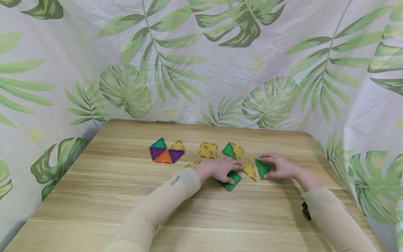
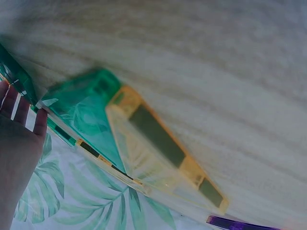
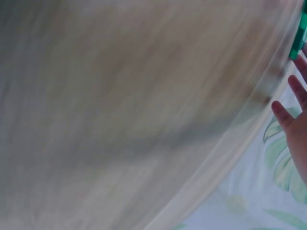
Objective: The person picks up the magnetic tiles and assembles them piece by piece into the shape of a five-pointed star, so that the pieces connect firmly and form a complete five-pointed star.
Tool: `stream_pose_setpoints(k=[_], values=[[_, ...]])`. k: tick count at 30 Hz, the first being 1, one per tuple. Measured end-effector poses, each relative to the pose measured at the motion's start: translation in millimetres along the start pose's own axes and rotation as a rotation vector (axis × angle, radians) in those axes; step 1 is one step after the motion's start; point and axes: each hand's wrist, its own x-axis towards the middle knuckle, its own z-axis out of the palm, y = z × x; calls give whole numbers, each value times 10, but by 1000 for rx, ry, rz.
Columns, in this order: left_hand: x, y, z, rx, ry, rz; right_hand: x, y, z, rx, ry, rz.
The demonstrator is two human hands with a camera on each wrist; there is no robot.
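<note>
My left hand [image 1: 223, 169] grips a green magnetic tile [image 1: 234, 176] near the table's middle, its thumb on the tile and fingers at the far edge; the hand covers part of it. In the left wrist view, fingers touch a dark green tile [image 2: 17, 76] beside a green tile [image 2: 81, 108] that meets a yellow triangle tile [image 2: 158, 148]. My right hand [image 1: 281, 167] pinches a green triangle tile [image 1: 261, 168] between thumb and fingers. Between the hands lies a yellow triangle tile [image 1: 250, 170]. The right wrist view shows only a green edge [image 3: 300, 33] by the fingertips.
Farther back lie a yellow square [image 1: 208, 149] and a green triangle [image 1: 229, 150] joined to a yellow one [image 1: 238, 150]. To the left, green, purple, orange [image 1: 163, 157] and yellow triangles form a fan. A yellow tile [image 1: 191, 164] is partly behind the left forearm. Leaf-patterned cloth [image 1: 179, 70] surrounds the table.
</note>
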Motion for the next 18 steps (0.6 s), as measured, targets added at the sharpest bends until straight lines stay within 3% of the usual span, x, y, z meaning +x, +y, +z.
stream_pose_setpoints(k=[5,14,18], values=[[2,0,6,1,2,4,52,-49,33,3,-11,-35],[-25,19,-4,-1,0,-2,72,-79,53,20,-24,-21],[-86,-10,-21,-56,21,28,94,-129,15,25,-11,-31]])
